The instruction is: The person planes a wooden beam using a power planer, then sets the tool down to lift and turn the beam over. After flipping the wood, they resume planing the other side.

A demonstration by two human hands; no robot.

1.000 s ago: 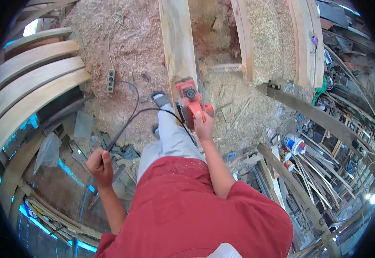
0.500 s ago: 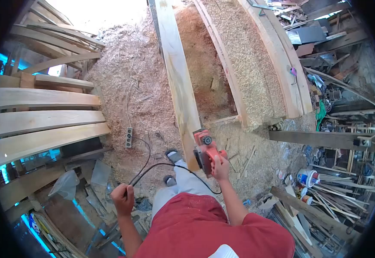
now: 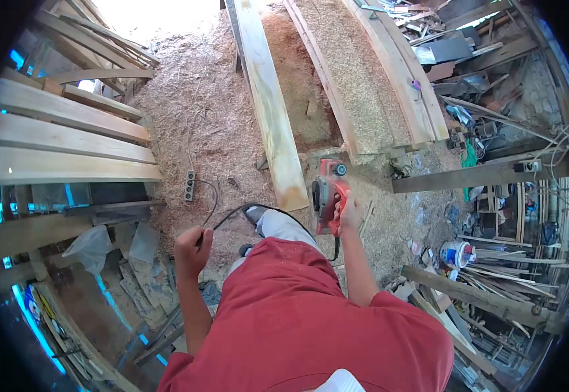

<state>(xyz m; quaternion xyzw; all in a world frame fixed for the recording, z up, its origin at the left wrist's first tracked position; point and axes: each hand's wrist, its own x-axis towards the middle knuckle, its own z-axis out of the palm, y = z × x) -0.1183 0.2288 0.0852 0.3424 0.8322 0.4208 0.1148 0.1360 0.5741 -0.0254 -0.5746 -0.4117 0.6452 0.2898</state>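
Note:
My right hand (image 3: 350, 214) is wrapped round the handle of a red electric planer (image 3: 327, 196). The planer is tilted on its side, just right of the near end of a long pale board (image 3: 266, 111) and apart from it. My left hand (image 3: 193, 248) is closed, with the black power cord (image 3: 233, 212) running out of it. From there the cord loops across in front of my legs and up to the planer's rear. The fingers of my left hand hide part of the cord.
A power strip (image 3: 190, 186) lies on the shavings-covered floor at left. Long planks (image 3: 69, 137) are stacked on the left. Curved boards (image 3: 395, 72) lie at the upper right. A wooden beam (image 3: 467, 178), a white bucket (image 3: 453, 255) and scrap wood stand on the right.
The planer in my right hand has come off the board's end and turned to the right. My left hand still grips the cord, and the view has shifted.

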